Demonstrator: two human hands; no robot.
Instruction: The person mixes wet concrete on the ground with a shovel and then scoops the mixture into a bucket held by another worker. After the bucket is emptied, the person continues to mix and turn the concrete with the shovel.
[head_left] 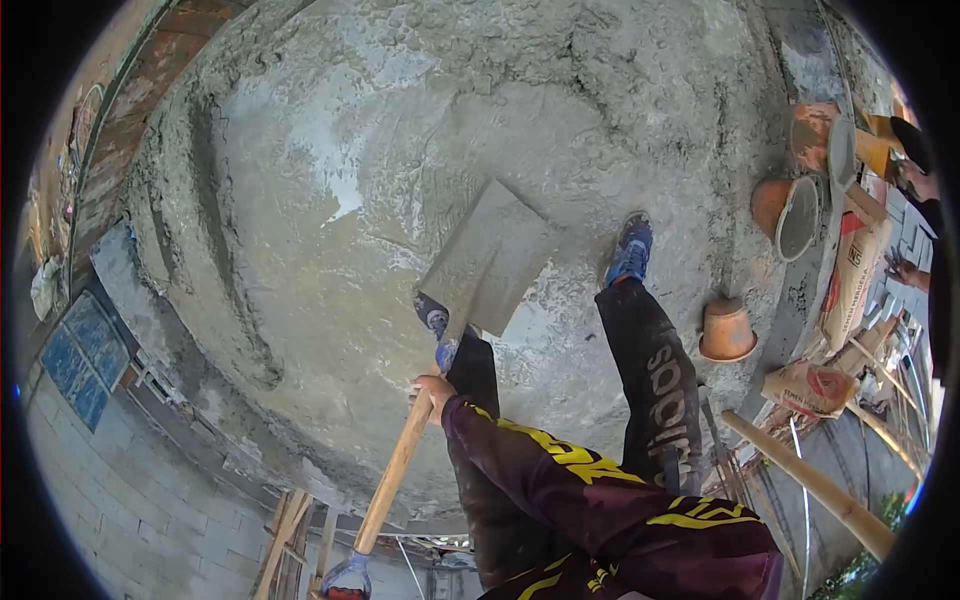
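My right hand (432,398) is closed around the wooden shaft of a shovel (392,475), just above its metal socket. The wide, cement-coated blade (490,260) rests on the wet grey concrete (330,290), close to my left shoe (433,313). At the bottom edge of the view is the shovel's blue D-shaped handle. Only a sliver of my left hand (318,594) shows there, apparently wrapped on the grip; most of it is cut off. My right shoe (630,250) stands on the concrete, right of the blade.
Orange buckets (728,330) sit on the right, one tipped with its mouth (798,220) showing. Beyond them are cement bags (858,265) and a co-worker's hand (908,273). A bamboo pole (815,480) lies at lower right. A block wall (150,500) stands at lower left.
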